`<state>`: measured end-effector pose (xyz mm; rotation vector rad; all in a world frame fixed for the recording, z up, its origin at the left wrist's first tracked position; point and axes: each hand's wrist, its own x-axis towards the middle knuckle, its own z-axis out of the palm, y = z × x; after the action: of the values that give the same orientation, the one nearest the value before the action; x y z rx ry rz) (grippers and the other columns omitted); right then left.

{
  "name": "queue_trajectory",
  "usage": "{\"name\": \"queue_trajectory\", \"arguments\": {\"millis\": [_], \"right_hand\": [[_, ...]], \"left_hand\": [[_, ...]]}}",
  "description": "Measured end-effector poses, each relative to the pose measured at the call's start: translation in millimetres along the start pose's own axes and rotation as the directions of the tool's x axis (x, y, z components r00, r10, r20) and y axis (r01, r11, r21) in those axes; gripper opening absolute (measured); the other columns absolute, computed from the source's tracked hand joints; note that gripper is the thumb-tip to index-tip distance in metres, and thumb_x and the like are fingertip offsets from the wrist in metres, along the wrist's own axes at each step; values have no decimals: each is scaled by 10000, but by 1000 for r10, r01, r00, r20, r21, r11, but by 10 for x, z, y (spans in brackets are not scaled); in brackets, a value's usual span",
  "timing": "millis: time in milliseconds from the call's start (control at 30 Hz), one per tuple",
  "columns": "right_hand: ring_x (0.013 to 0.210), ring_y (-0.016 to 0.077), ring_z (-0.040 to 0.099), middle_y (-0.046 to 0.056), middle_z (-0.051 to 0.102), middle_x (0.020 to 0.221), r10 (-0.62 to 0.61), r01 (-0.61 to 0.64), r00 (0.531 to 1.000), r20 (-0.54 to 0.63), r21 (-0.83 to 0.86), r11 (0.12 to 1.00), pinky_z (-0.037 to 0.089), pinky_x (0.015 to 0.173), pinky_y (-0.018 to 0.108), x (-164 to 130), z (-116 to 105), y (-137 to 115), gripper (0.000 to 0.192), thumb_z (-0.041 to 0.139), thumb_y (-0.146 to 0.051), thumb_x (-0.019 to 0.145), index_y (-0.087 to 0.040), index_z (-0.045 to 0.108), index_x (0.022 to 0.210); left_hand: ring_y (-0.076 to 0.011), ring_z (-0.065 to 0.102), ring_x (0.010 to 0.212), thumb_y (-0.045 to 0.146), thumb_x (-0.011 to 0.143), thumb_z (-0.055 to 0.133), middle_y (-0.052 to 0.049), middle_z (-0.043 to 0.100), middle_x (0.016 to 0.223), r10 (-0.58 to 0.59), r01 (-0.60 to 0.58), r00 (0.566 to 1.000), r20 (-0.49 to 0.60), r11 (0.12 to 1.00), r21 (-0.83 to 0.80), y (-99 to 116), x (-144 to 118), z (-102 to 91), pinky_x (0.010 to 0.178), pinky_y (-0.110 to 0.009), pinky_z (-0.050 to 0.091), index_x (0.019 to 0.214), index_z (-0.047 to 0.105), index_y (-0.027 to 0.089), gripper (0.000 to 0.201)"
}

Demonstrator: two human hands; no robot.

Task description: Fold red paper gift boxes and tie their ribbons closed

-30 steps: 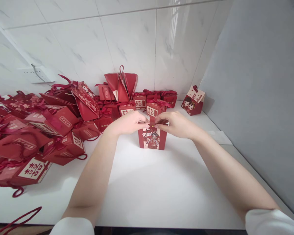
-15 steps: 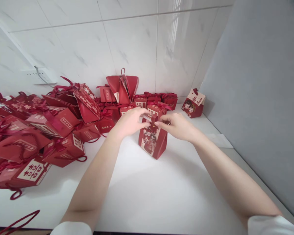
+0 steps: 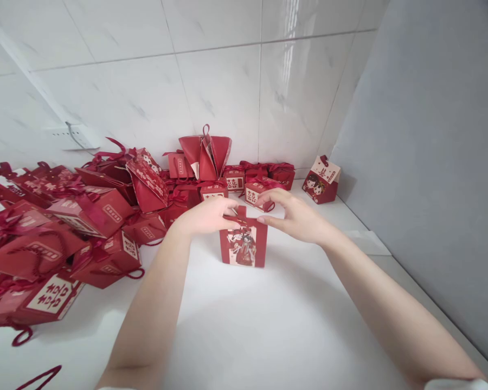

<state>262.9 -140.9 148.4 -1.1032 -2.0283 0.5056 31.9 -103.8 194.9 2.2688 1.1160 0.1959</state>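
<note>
A red gift box (image 3: 244,246) with a printed figure and a strap loop on top stands upright on the white table, its broad face towards me. My left hand (image 3: 209,215) is at its upper left, thumb and fingers closed over the top edge beside the loop. My right hand (image 3: 290,216) hovers at the upper right corner with thumb and fingers apart. Its thumb tip is close to the box edge; whether it touches I cannot tell. Right behind the hands sits a small red box with a ribbon (image 3: 254,195).
A heap of red gift boxes (image 3: 89,208) with ribbons and cords covers the left side. A fan-shaped red box (image 3: 206,154) stands by the tiled wall (image 3: 219,92). At the back right are a house-shaped box (image 3: 321,181) and a grey panel (image 3: 427,162).
The gift box has turned from an angled stance to face me squarely and sits slightly further left. My right hand's fingers have moved apart, away from the strap loop.
</note>
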Motion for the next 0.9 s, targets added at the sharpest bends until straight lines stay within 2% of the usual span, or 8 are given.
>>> {"name": "queue_trajectory", "arguments": {"millis": [67,167,267,333,467,600,800,900], "right_hand": [[1041,229,620,53,673,1135,-2,2,999,45,13,1000,484,893,386,-1,42,7,246,673,-314,822,-245,641,1056],[910,196,661,20,718,976,41,-44,992,115,18,999,502,819,349,-1,65,7,110,587,-237,871,-244,666,947],[830,179,657,8,718,905,51,-50,998,42,-39,998,502,740,317,2,43,14,119,566,-188,874,-237,675,881],[811,178,647,14,707,901,-1,0,1000,-10,-84,996,505,718,316,4,17,25,127,569,-165,871,-234,676,876],[1039,224,613,71,646,1115,-222,223,975,26,-166,960,519,852,385,6,3,51,198,557,-140,896,-253,711,948],[1274,272,491,94,531,1341,-283,288,958,51,-209,935,477,998,483,13,69,83,246,559,-168,918,-281,702,1083],[1291,279,490,105,554,1282,-304,313,950,73,-199,929,477,1009,491,35,161,139,243,532,-177,939,-272,697,1090],[1176,261,571,102,599,1210,-325,328,945,42,-172,929,518,924,437,40,162,136,224,515,-163,939,-246,687,1055]], "left_hand": [[-189,664,827,317,776,672,-16,717,901,57,-56,998,3,997,-59,-30,38,13,704,-277,487,944,682,202,203],[-200,665,867,321,781,673,-28,721,917,63,-64,998,-15,995,-75,-81,71,18,730,-293,494,925,701,188,198],[-202,660,860,350,806,652,-34,715,901,67,-68,997,-26,997,-43,-123,92,20,727,-297,494,910,718,181,210],[-194,656,843,350,822,635,-32,712,892,94,-94,995,-30,995,-18,-144,115,30,729,-296,491,905,722,182,207],[-191,651,873,342,839,615,-36,718,952,137,-138,990,-28,990,-24,-166,162,54,768,-298,484,968,715,186,225],[-174,630,809,346,849,597,-20,703,862,161,-160,987,-17,987,18,-164,175,49,727,-284,458,886,709,182,202],[-176,621,839,332,846,588,-18,699,899,172,-171,985,-17,985,29,-183,187,44,745,-279,453,910,710,182,204],[-172,616,844,341,852,584,-16,696,921,168,-168,986,-4,986,19,-182,172,34,743,-274,448,950,705,190,217]]}}
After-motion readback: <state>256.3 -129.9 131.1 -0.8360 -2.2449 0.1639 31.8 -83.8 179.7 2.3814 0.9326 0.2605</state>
